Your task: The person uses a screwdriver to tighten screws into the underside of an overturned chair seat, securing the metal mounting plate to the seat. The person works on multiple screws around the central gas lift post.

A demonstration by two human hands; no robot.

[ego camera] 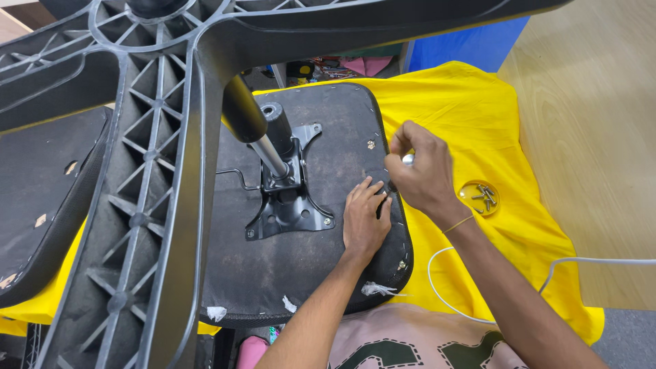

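Overhead, the black star base (157, 137) crowds the view; right hand (424, 174) pinches a silver screw (408, 159), left hand (364, 219) flat on the seat (328, 137).

Pink tee, yellow wristband (456, 224).

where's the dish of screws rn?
In the head view, the small clear dish of screws sits on the yellow cloth, right of the upturned chair seat, just beyond the right hand.
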